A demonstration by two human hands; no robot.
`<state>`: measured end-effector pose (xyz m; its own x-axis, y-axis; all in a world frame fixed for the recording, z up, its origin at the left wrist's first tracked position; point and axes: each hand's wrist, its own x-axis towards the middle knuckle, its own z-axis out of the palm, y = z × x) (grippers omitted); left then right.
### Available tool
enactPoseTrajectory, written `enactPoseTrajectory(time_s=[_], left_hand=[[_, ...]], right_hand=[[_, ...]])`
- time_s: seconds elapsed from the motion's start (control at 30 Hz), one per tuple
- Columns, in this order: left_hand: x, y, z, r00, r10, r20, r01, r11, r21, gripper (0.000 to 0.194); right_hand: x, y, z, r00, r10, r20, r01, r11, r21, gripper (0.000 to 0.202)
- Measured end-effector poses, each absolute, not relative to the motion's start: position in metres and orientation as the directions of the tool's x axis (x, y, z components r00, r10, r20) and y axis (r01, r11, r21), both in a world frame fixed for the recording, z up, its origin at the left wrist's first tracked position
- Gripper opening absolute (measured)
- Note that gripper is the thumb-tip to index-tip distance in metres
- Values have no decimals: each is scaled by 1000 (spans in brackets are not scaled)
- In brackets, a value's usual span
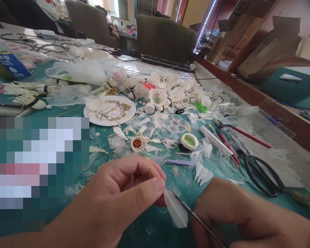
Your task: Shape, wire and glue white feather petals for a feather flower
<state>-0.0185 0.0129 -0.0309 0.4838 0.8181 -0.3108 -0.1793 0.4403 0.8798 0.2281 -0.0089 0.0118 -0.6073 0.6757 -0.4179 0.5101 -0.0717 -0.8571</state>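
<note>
Between the thumb and fingers of my left hand (129,193) a white feather (177,212) is pinched, its wide end pointing down. A twisted gold wire (150,166) rises from the same pinch. My right hand (229,210) is closed around a slim pointed metal tool (196,217). The tool's tip lies against the feather's upper part; its grip is hidden, so I cannot tell scissors from tweezers. Just beyond my left hand sits a feather ornament with an amber-coloured centre (137,143). A white cup with green inside (189,141) stands to its right.
Red-handled pliers (228,144) and black-handled shears (260,172) lie on the right. A white paper plate (89,115) holds wires and pearls. Shuttlecocks (157,98) are heaped behind. A purple strip (180,162) and loose feathers (203,173) litter the green mat. Part of the left is pixelated.
</note>
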Motion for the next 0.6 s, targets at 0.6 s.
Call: enactPoseTrajectory(time_s=[0.6], left_hand=[[-14, 19, -22, 351, 886, -304, -57, 344, 937, 20]], right_hand=[[227, -7, 15, -638, 614, -465, 514, -109, -851, 81]])
